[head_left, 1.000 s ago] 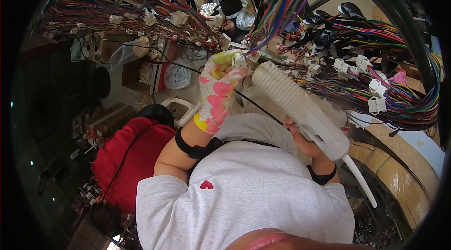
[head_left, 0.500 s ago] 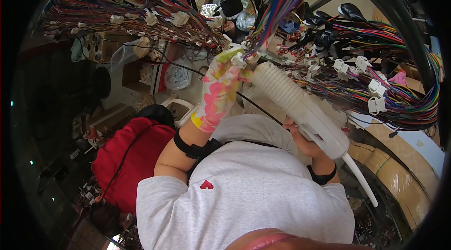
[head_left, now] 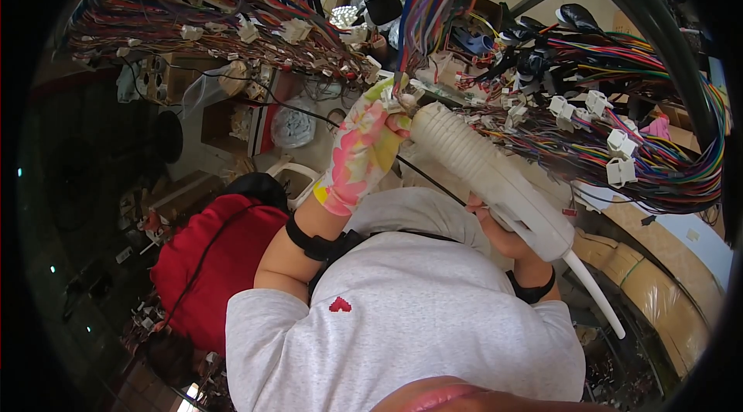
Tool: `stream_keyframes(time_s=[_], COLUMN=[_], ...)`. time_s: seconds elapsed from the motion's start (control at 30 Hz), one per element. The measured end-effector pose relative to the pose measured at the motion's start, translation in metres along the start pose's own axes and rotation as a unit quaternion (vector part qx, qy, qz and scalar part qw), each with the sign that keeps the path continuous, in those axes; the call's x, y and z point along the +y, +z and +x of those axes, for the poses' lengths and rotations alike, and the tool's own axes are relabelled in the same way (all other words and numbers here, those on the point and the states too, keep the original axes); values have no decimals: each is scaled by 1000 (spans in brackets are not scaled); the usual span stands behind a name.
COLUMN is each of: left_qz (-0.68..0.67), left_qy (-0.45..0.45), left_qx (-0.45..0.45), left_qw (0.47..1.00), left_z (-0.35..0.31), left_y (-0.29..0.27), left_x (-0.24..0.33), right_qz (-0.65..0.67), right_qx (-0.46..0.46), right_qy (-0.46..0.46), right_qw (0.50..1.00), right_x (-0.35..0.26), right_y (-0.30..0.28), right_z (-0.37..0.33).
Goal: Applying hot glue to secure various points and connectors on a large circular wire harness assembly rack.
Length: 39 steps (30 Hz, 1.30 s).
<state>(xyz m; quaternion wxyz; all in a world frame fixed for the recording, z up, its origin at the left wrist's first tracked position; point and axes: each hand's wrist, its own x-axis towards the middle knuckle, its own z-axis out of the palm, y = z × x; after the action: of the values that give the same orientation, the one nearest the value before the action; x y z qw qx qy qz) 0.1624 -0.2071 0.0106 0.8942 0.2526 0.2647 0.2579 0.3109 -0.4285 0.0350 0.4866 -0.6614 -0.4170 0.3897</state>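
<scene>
Fingers [head_left: 389, 106]: left ones in a flowered glove, pinched on a white connector [head_left: 402, 96] at the tip of the white ribbed tool [head_left: 487, 172].
Left hand [head_left: 360, 149]: raised, forearm angled up toward the tool's tip.
Right hand [head_left: 503, 235]: wrapped round the tool's grip from below, mostly hidden behind it.
Tool count: one.
Wire bundle [head_left: 433, 1]: hanging above the tool's tip; strands uncountable.

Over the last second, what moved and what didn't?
The left hand, in a pink and yellow glove, rose from beside the white ribbed tool to its tip, where the fingers now pinch at white connectors on the hanging coloured wire bundle. The right hand kept its grip on the tool, which barely shifted.
</scene>
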Motion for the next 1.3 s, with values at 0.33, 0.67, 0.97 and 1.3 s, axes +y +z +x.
stream_keyframes(time_s=[0.33, 0.67, 0.97, 1.3], left_qz=[-99, -106, -135, -168], left_qy=[-65, -70, -64, -102], left_qx=[-14, -35, -12, 11], left_qw=[993, 991, 989, 980], left_z=[2, -2, 1, 2], left_y=[9, 6, 18, -5], left_x=[7, 10, 9, 2], right_qz=[77, -153, -51, 64], right_qx=[-23, -37, -11, -16], right_qy=[48, -23, 13, 59], right_qw=[996, 987, 999, 996], right_x=[11, -5, 9, 1], right_y=[-1, -2, -2, -4], right_z=[-3, 5, -3, 1])
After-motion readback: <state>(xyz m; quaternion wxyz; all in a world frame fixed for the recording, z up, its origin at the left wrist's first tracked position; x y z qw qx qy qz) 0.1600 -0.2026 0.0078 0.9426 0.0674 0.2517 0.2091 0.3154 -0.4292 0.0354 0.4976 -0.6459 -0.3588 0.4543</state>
